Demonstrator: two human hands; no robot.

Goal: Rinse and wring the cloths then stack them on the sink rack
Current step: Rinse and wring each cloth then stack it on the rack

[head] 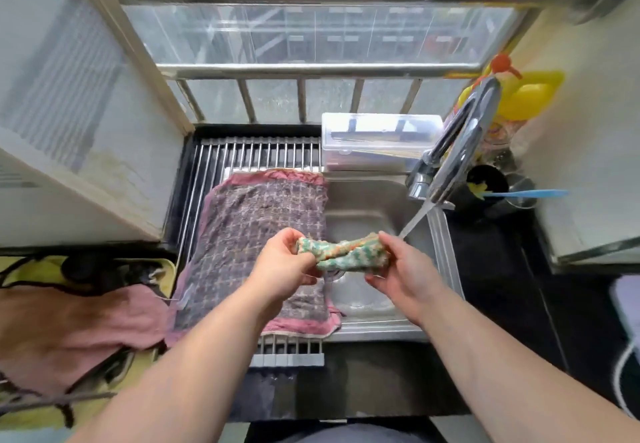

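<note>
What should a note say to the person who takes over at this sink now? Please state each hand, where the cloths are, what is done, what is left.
The left hand grips one end of the green-orange cloth, the right hand grips the other end; the cloth is twisted between them above the sink basin.
The tap is running; its stream falls by the right hand.
Done: the purple checked cloth lies flat on the sink rack.
Left: finish wringing, lay this cloth on the purple one, close the tap. The pink cloth on the left counter probably waits its turn.
</note>
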